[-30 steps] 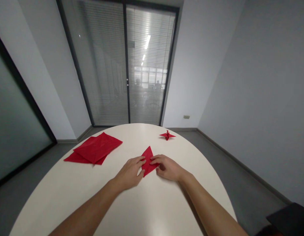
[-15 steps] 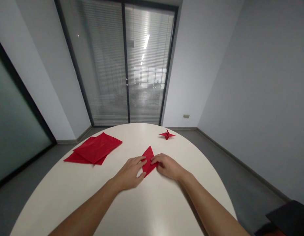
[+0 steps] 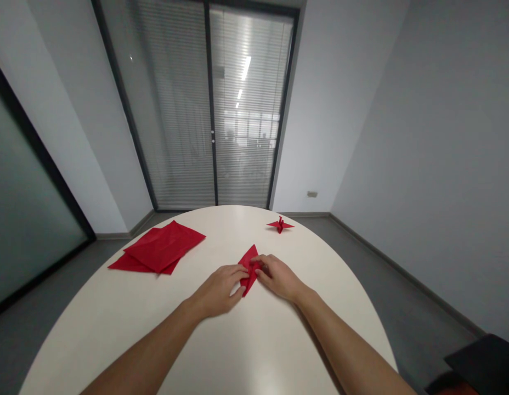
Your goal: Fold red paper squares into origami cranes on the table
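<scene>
A small folded piece of red paper (image 3: 248, 262) lies on the round white table (image 3: 238, 340), pointed end away from me. My left hand (image 3: 219, 286) rests on its left edge, fingers curled with the fingertips pressing the paper. From the right, my right hand (image 3: 276, 276) covers the paper's right flap, its fingertips pinching that flap toward the middle. The two hands nearly touch over the paper.
A stack of flat red paper sheets (image 3: 159, 253) lies at the table's left. A finished red paper crane (image 3: 280, 225) stands near the far right edge. Beyond the table are glass doors with blinds (image 3: 213, 109). A dark object (image 3: 485, 362) sits at lower right.
My right hand has moved left over the paper and folded its right flap inward, so less red shows. The left hand stays in place.
</scene>
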### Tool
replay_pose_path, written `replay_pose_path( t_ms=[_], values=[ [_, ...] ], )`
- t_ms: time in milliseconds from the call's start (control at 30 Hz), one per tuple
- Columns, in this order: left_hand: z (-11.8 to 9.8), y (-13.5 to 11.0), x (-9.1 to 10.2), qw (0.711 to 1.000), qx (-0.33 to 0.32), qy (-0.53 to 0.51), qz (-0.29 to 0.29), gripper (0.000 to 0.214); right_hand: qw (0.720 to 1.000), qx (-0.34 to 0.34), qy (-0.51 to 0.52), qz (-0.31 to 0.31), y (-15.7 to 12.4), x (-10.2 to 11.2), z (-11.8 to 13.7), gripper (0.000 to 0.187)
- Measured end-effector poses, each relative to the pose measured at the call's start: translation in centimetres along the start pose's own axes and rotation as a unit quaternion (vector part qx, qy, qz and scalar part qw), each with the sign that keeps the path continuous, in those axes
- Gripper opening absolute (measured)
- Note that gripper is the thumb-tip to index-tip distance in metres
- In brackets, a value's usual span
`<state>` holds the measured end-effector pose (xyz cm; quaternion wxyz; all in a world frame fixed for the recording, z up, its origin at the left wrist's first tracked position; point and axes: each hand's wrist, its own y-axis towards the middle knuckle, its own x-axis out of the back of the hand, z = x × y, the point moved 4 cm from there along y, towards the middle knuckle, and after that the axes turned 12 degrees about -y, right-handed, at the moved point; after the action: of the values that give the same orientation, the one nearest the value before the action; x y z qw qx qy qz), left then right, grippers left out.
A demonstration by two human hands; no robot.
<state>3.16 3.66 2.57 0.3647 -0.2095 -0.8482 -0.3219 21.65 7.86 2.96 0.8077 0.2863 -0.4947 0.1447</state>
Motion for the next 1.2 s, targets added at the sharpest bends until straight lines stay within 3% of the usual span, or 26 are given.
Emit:
replay_pose_path(
  t_ms=[200,400,667,833,1200],
  values=[
    [0.1,-0.1,0.1,1.0,0.01,0.005,-0.007,0.041,1.0,-0.003,-0.01,-0.013,0.0,-0.5,-0.1,0.033],
    [-0.2,-0.1,-0.1,0.999,-0.022,0.02,0.02,0.04,0.999,0.003,-0.03,-0.03,0.2,-0.8,0.0,0.031],
    [-0.2,0.0,-0.3,0.998,-0.026,0.056,0.021,0.04,0.996,0.019,-0.077,-0.034,0.4,0.0,0.6,0.024],
    [0.1,-0.1,-0.4,0.997,-0.013,0.068,0.031,0.041,0.996,0.064,-0.065,-0.003,0.0,-0.9,1.2,0.038],
    [0.3,0.1,-0.7,0.998,0.007,0.06,0.014,0.042,0.988,-0.008,-0.063,0.141,-0.9,-1.4,1.0,0.076]
  ],
)
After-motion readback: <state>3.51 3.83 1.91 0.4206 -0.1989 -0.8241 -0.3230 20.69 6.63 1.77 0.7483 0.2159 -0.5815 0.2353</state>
